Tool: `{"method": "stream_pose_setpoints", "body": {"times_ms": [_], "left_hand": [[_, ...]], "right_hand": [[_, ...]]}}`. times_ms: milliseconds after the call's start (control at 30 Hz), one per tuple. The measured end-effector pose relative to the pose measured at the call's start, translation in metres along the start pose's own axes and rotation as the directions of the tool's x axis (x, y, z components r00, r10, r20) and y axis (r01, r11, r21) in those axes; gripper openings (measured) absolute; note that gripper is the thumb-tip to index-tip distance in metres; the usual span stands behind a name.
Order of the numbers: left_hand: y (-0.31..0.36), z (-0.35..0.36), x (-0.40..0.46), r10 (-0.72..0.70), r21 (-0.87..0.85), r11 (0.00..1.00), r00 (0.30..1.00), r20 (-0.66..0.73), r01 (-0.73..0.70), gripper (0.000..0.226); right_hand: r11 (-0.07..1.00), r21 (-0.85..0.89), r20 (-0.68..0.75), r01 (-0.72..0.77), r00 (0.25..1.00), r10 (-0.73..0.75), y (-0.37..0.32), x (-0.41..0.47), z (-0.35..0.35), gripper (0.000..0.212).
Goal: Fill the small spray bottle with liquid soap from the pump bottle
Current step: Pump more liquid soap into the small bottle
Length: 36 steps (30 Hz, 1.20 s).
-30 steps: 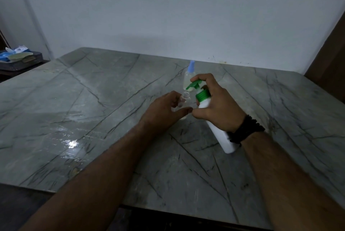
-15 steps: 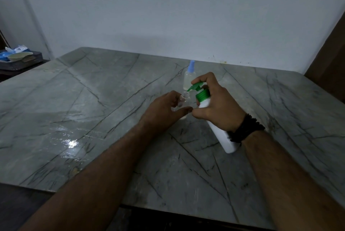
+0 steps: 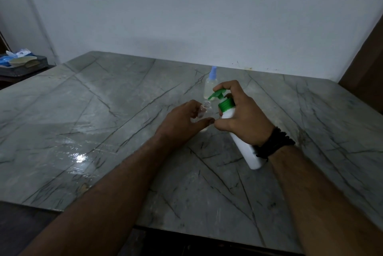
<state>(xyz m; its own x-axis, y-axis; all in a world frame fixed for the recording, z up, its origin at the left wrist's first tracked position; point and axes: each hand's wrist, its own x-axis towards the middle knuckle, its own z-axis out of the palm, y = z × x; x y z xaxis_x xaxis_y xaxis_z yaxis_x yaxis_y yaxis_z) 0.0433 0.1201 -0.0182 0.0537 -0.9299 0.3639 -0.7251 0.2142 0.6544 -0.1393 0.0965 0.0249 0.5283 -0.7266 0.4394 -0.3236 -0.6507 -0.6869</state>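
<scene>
2 hands meet over a polished grey bench (image 3: 124,131) veined with dark lines. The left hand (image 3: 182,121) curls round a small clear plastic bottle (image 3: 204,108), uncapped, its threaded neck up. The right hand (image 3: 242,119) grips a smooth white pump bottle (image 3: 246,152), tilted, 1 finger on the green pump (image 3: 217,95); the ribbed green collar sits below it. The spout hangs just above the small neck. Behind stands 1 clear bottle with a blue top (image 3: 210,84). Since 0.5 s ago nothing has visibly shifted.
</scene>
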Motion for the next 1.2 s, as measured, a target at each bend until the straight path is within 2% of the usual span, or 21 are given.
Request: {"method": "stream_pose_setpoints", "body": {"times_ms": [733,933,1200], "left_hand": [[-0.0018,0.0019,0.0013,-0.007,0.005,1.000,1.000,-0.003,0.007,0.034],[-0.0017,0.0016,0.0008,-0.002,0.009,1.000,1.000,-0.010,0.002,0.042],[-0.0015,0.0013,0.0009,0.002,0.009,1.000,1.000,0.002,-0.002,0.040]], "right_hand": [[1.000,0.003,-0.006,0.014,1.000,-0.014,-0.0002,-0.0005,0.0001,0.072],[1.000,0.012,0.012,0.013,1.000,-0.013,-0.0001,0.0001,-0.0001,0.069],[1.000,0.007,0.000,0.020,1.000,-0.020,0.0007,0.0002,0.0000,0.072]]}}
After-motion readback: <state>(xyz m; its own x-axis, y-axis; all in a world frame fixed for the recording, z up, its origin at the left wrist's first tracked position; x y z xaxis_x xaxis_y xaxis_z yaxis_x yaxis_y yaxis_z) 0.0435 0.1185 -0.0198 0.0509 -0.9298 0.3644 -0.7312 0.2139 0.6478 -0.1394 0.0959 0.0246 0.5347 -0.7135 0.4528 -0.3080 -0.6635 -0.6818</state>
